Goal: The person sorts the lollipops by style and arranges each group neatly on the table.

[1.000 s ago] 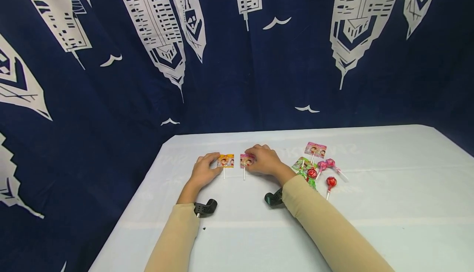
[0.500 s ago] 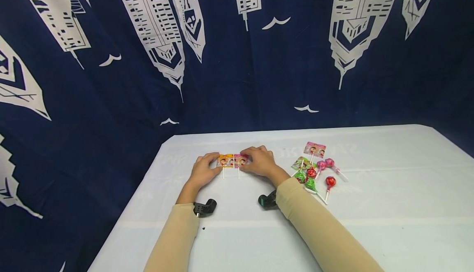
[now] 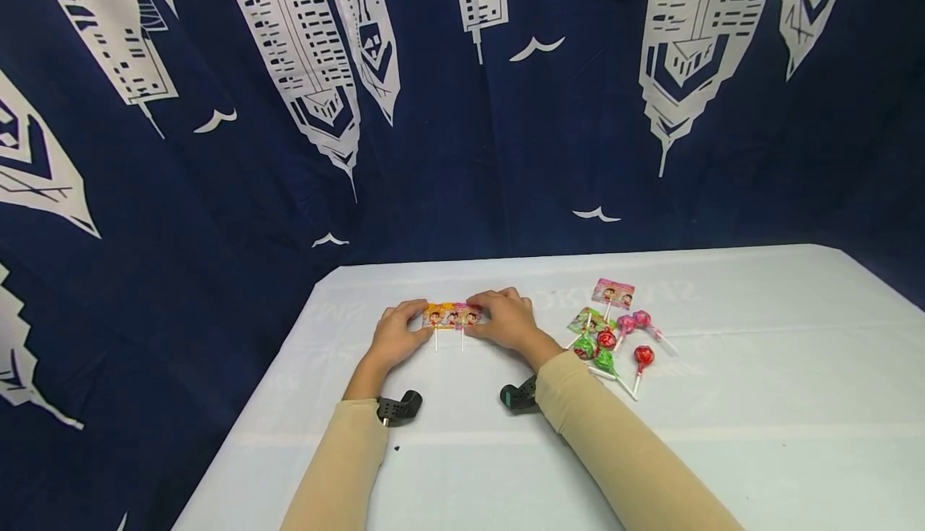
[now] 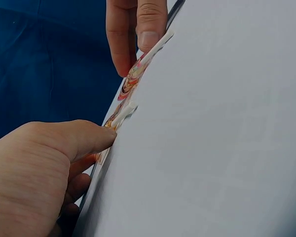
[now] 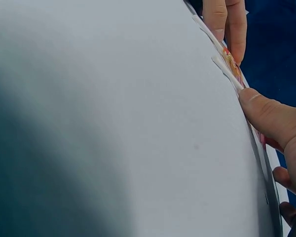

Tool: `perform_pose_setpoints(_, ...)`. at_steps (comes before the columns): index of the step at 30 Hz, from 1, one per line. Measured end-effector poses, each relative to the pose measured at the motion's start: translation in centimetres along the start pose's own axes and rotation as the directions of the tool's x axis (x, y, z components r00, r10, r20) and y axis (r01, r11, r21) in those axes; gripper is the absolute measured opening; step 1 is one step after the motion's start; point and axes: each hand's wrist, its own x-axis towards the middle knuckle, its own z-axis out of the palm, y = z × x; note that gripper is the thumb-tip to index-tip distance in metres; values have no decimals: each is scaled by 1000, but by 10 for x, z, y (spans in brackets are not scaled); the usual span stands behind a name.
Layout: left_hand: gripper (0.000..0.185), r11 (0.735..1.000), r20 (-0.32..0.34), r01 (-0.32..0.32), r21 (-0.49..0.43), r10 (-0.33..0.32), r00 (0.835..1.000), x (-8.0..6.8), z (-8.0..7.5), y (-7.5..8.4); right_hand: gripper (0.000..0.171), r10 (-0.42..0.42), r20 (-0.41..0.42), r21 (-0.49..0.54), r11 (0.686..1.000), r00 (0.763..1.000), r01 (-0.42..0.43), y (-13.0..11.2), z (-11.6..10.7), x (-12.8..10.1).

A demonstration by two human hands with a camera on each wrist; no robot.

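Note:
On the white table (image 3: 723,402) my left hand (image 3: 415,318) pinches the left edge of a flat orange-wrapped lollipop (image 3: 437,316). My right hand (image 3: 487,312) pinches a flat pink-wrapped lollipop (image 3: 468,316) at its right edge. The two wrappers lie side by side and touch, with their white sticks pointing toward me. In the left wrist view my left thumb (image 4: 84,138) presses the orange wrapper beside its stick (image 4: 123,114). The right wrist view shows my right thumb (image 5: 271,116) on the pink wrapper's edge.
Several more lollipops lie in a loose group to the right: a flat pink one (image 3: 614,292), a flat green one (image 3: 588,320), round pink (image 3: 629,322), red (image 3: 645,354) and green (image 3: 604,360) ones. A dark blue patterned curtain (image 3: 462,113) hangs behind the table.
My right hand has slid the pink lollipop leftward until it meets the orange one. The left hand has stayed in place.

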Motion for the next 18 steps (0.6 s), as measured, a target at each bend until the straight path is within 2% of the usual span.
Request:
perform_pose_setpoints(10, 53, 1000, 1, -10, -7, 10, 1000, 0, 0, 0, 56, 6, 7, 15, 1000, 1000, -6, -2, -1, -4)
perform_pose_setpoints(18, 54, 1000, -9, -4, -13, 3, 1000, 0, 0, -1, 61, -40, 19, 10, 999, 999, 40, -4, -3, -6)
